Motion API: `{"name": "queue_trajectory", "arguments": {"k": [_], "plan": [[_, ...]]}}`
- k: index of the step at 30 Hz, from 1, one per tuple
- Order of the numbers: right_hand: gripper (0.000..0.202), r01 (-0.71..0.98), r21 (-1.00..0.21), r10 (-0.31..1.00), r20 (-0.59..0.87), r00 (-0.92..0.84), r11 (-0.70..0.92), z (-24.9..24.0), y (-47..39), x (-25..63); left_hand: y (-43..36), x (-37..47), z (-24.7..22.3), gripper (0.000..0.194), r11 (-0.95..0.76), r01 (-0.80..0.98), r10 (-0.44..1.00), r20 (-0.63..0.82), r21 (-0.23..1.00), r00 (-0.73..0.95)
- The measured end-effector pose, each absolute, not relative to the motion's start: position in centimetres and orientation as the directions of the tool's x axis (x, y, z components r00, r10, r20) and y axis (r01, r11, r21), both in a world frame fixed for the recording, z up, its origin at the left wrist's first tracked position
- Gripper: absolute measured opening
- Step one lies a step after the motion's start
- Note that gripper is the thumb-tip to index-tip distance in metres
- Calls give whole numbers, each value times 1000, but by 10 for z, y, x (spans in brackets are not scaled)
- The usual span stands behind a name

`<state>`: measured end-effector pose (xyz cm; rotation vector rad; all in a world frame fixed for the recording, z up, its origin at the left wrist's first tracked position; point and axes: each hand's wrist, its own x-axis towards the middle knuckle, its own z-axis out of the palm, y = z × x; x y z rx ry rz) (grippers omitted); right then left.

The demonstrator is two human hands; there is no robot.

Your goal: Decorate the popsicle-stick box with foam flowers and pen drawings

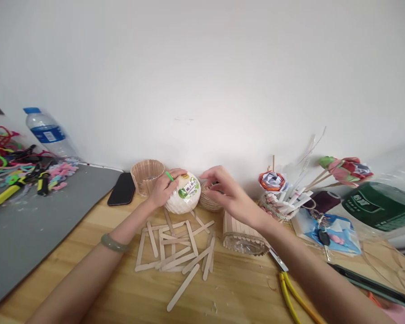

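Observation:
My left hand (164, 188), with a green band on one finger, is wrapped over the left side of a white, film-wrapped coconut (184, 200) bearing a green leaf label. Just right of it sits a ball of twine (209, 200). Above and partly in front of that twine, my right hand (227, 191) is curved with thumb and fingers apart, and I see nothing in it. Wooden craft sticks (175, 258) lie in a loose heap in front of the coconut.
Left stand a craft-stick cup (146, 173), a phone (121, 189), a grey mat (54, 234) and a water bottle (47, 132). Right are a stick-covered container (243, 231) on its side, yellow-handled scissors (285, 288), paper flowers (273, 182) and a large green-labelled bottle (381, 207).

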<state>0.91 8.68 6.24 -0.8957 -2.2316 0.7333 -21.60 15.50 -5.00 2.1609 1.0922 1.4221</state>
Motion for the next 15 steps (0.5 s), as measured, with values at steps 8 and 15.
{"name": "queue_trajectory", "arguments": {"k": [8, 15], "plan": [[16, 625, -670, 915, 259, -308, 400, 46, 20, 100, 147, -218, -50, 43, -590, 467, 783, 607, 659, 134], [35, 756, -635, 967, 253, 12, 157, -7, 5, 137, 133, -217, -58, 36, -564, 481, 717, 687, 671, -118]]}}
